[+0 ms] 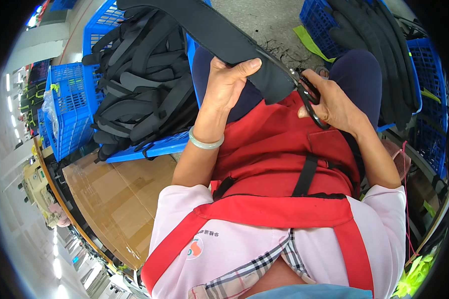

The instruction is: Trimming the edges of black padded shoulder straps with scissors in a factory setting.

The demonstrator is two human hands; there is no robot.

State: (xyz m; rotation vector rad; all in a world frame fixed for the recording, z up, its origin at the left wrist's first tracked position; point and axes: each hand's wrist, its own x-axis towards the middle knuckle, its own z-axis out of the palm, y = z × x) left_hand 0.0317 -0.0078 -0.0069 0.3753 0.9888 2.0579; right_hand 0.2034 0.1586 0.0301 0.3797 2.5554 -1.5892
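Your left hand [224, 82] grasps the black padded strap [219, 30]; your right hand [332, 102] grips black scissors [309, 99] at its end.

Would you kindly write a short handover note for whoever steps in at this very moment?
Left hand: grips a black padded strap held over the lap.
Right hand: holds black scissors, tips at the strap's lower end.
Left side: blue crate piled with similar black straps. Right side: another blue crate of black pieces.
Done: cannot tell how many are trimmed.
Left: likely the strap in hand.
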